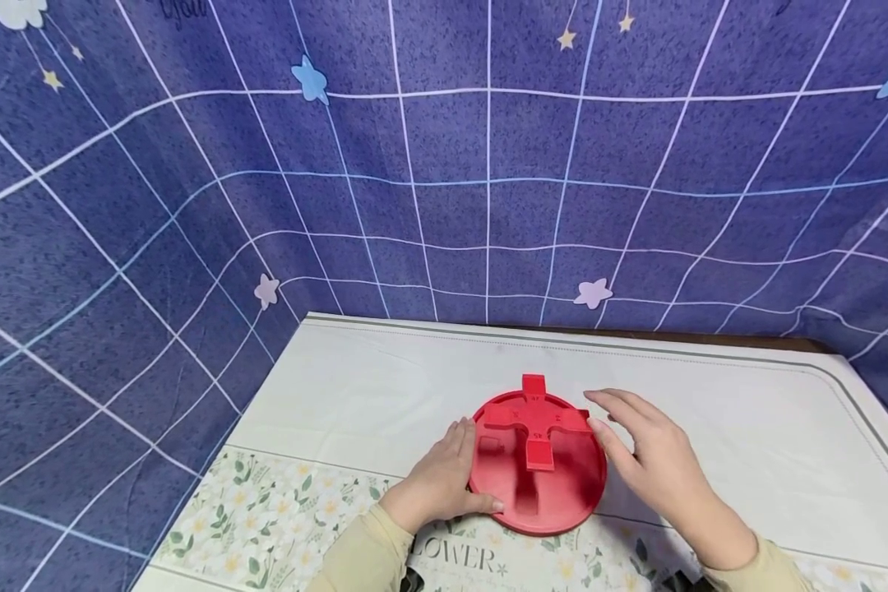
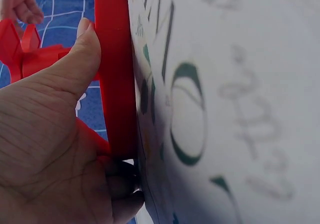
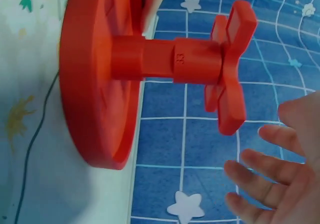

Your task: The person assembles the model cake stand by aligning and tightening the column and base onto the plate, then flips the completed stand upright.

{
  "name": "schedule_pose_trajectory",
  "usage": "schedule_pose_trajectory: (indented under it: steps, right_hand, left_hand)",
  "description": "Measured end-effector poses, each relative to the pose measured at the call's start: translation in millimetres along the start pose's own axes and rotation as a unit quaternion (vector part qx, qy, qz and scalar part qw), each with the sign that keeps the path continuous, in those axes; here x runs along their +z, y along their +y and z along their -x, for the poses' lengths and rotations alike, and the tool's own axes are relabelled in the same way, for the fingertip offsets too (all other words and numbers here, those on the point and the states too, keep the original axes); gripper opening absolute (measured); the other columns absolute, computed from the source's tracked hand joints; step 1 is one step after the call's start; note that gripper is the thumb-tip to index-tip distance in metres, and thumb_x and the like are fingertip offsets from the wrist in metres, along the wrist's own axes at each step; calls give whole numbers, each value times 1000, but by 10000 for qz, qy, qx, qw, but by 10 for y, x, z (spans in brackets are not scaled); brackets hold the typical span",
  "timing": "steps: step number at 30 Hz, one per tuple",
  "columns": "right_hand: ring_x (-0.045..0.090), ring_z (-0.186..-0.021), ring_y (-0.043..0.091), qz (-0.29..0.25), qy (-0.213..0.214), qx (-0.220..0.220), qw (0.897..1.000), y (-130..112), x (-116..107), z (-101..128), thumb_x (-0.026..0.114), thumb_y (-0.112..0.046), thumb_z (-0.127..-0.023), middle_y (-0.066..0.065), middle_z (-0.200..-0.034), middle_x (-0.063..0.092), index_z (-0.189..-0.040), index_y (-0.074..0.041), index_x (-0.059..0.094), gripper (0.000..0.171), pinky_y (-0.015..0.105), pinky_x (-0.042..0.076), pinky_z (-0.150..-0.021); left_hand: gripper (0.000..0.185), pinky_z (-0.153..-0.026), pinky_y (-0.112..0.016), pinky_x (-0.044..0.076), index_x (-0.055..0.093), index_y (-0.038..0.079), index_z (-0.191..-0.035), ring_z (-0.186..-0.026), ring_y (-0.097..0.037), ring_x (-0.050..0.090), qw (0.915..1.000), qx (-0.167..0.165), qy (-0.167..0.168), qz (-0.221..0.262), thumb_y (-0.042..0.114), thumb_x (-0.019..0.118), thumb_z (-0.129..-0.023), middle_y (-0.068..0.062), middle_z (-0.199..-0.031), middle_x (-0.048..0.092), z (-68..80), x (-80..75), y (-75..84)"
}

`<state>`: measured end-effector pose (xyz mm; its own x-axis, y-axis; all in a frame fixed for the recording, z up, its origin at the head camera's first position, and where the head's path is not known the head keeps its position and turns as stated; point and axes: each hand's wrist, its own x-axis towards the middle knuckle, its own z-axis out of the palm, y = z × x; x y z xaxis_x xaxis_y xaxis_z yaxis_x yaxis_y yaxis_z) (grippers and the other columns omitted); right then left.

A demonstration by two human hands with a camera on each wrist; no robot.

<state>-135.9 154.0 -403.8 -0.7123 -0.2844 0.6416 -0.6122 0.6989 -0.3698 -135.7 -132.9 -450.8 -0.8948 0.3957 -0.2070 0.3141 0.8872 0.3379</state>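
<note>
A red round disc (image 1: pixel 562 485) lies flat on the table, with a short post (image 3: pixel 165 59) rising from its middle and a cross-shaped red piece (image 1: pixel 536 419) on top. My left hand (image 1: pixel 444 481) cups the disc's left rim (image 2: pixel 115 84); its thumb (image 2: pixel 75 69) lies along the rim, and the fingers curl at the edge by the tablecloth. To the right of the cross (image 3: pixel 230 69) hovers my right hand (image 1: pixel 636 444), fingers (image 3: pixel 270 169) spread and straight. In the right wrist view the hand is clear of the cross and holds nothing.
The table is covered by a white cloth (image 1: pixel 710 411) with a floral strip and lettering along the near edge. A blue checked curtain with stars (image 1: pixel 444 164) hangs close behind and to the left.
</note>
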Motion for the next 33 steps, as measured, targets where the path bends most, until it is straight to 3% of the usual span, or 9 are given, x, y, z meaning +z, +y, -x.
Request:
schedule_pose_trajectory:
  steps: [3,8,13,22,33]
  right_hand:
    - [59,-115,29,-135,-522,230,9983,39,32,26,69,-12,-89,8,-125,63,-132,-9,60,44,52,48,-92]
    - [59,-115,32,-416,-1075,331,9928,84,59,74,68,-13,-91,11,-128,62,-135,-5,57,47,54,50,-91]
    - [62,-113,27,-589,-1108,53,9921,99,58,87,72,-8,-86,7,-125,64,-133,-5,59,49,49,52,-88]
    - [66,-106,20,-656,-1284,326,9890,66,40,128,78,-16,-83,-1,-115,69,-120,-8,67,40,45,54,-86]
    - [67,-103,18,-642,-1299,277,9891,-11,53,142,85,-22,-76,-6,-110,69,-114,-12,71,42,43,56,-83]
  left_hand:
    - [116,-115,-44,26,17,-5,-153,-147,-34,16,10000,0,1,13,64,71,-77,-21,-158,20,-2,14,-6]
    - [115,-115,-45,27,18,-5,-153,-147,-34,16,10000,16,29,19,64,71,-77,-21,-158,20,-2,26,-9]
    - [116,-115,-44,26,17,-4,-153,-147,-34,16,10000,-2,-2,-23,65,70,-77,-20,-159,20,-6,10,-3]
    - [117,-116,-43,25,17,-4,-153,-147,-34,16,10000,-16,-8,-81,66,70,-76,-20,-159,19,-3,0,6]
    - [118,-116,-43,25,15,-4,-153,-147,-34,15,9999,-38,-24,-108,66,70,-76,-20,-159,19,-2,1,7]
